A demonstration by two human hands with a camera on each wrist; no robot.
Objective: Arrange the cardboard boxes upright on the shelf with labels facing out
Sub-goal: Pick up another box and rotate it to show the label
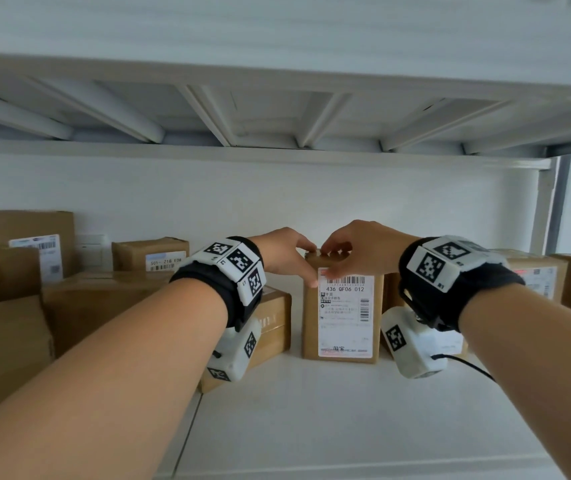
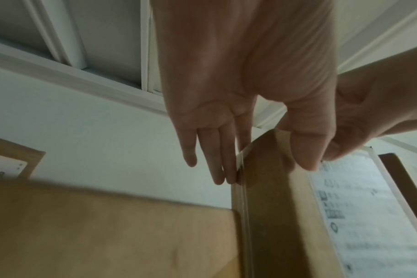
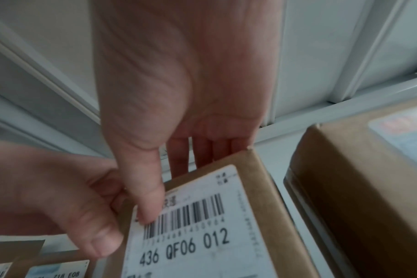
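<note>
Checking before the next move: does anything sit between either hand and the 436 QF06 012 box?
No. Both the left hand and the right hand already hold the upright box at its top edge, label facing out.

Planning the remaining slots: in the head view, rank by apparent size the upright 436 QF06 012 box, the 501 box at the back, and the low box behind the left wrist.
1. 436 QF06 012 box, upright, label facing out.
2 and 3, unsure: the low box is largely hidden by the left wrist; the 501 box looks small, but it stands farther back and is partly hidden.
</note>
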